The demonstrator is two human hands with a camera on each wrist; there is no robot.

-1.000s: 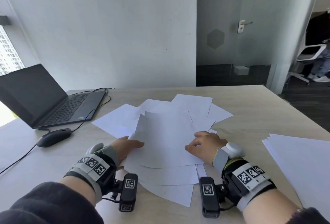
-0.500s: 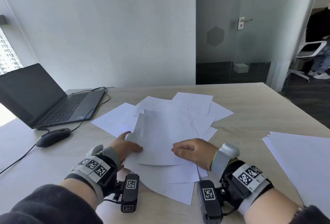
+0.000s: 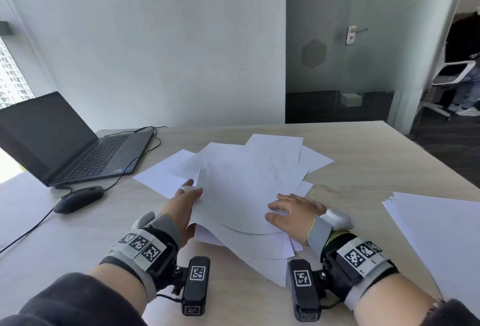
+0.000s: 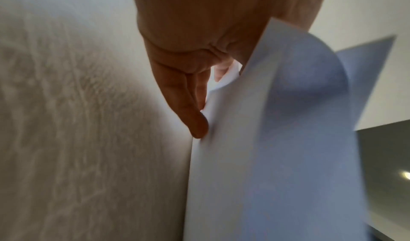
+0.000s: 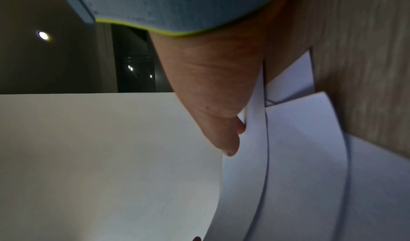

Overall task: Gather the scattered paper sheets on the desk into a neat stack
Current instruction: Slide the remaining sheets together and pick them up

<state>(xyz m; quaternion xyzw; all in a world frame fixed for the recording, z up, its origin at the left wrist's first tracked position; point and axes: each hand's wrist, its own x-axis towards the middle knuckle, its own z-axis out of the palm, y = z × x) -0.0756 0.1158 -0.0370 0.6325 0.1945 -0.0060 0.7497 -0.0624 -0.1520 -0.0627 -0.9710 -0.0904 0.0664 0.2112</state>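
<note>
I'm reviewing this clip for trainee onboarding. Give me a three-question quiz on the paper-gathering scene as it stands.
1. True or false: the laptop lies on the right side of the desk.
2. Which hand lies on top of the lifted sheets? A) left hand B) right hand C) neither
3. Fill in: beside the laptop, nearer the person, lies a black ____.

Key
1. False; it lies on the left.
2. B; the left hand holds the sheets' left edge, fingers tucked under.
3. Mouse.
</note>
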